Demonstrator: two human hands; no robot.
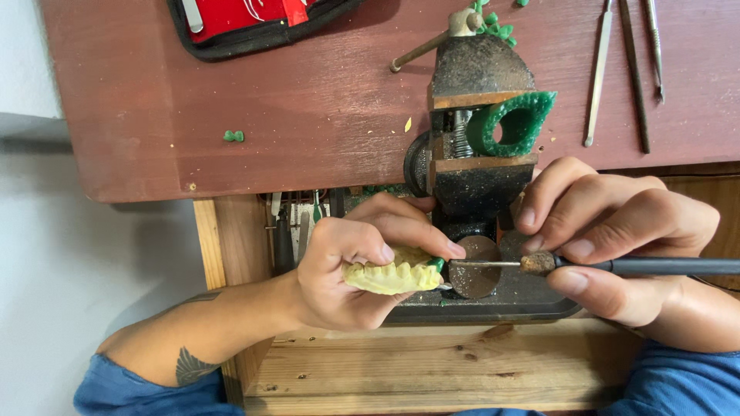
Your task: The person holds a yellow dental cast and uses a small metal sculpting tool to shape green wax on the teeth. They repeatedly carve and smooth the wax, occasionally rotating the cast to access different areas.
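My left hand [351, 262] grips a pale yellow dental cast [389, 276] with a row of teeth along its top; a bit of green wax [437, 263] shows at its right end. My right hand [609, 246] holds a thin black-handled tool [655, 266] like a pen. Its metal tip [482, 263] points left and reaches the green wax on the cast. Both hands hover over the base of a small black bench vise [478, 185].
The vise jaws clamp a green wax ring [518, 123]. A reddish-brown tabletop [293, 100] carries a red and black tool case [247, 23], several thin metal instruments [624, 69] and green wax scraps [233, 136]. A wooden ledge [432, 362] lies below my hands.
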